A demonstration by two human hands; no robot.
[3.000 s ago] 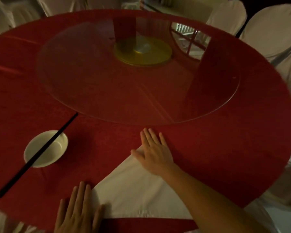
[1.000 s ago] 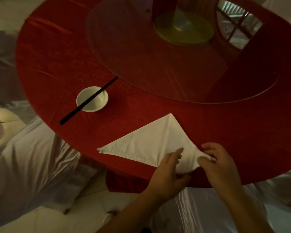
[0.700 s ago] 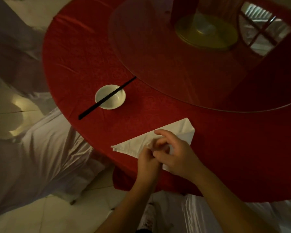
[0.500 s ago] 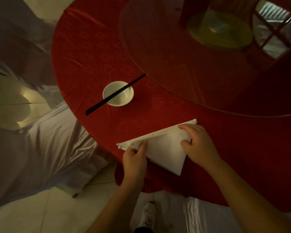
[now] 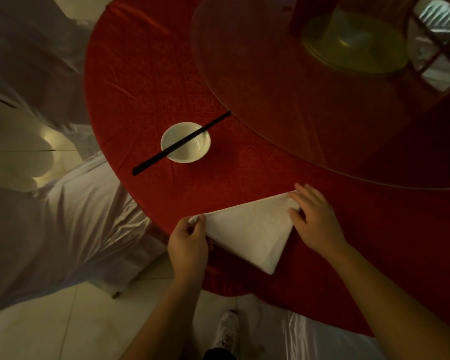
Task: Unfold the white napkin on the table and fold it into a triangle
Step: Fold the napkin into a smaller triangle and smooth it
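at far left, beside the round tabletop (image 5: 146,81): chair cover (image 5: 63,229), white cloth, draped and creased, standing on pale floor tiles (image 5: 63,331).

on the red patterned cloth, left of centre: small white bowl (image 5: 185,142), upright, well apart from the fold work. one pair of black chopsticks (image 5: 178,145) lies across its rim, slanting from lower left to upper right, far tip touching the edge of the glass turntable (image 5: 309,100).

at the near edge of the tabletop: left hand (image 5: 189,245), fingers closed in a pinch on the left corner of the white napkin (image 5: 250,229).

white napkin, centre: folded to a triangle, lying flat on the red cloth, long edge running from the left corner up to the right corner, third point directed toward the person, layered edges visible along the lower left side.

right of the napkin: right hand (image 5: 313,219), fingers curled over the right corner of the cloth, thumb set against its edge; firm grip or mere pressing cannot be told.

below the table edge: one white shoe (image 5: 226,331) on the tiles.

upper right: yellow hub (image 5: 353,42) under the glass turntable.
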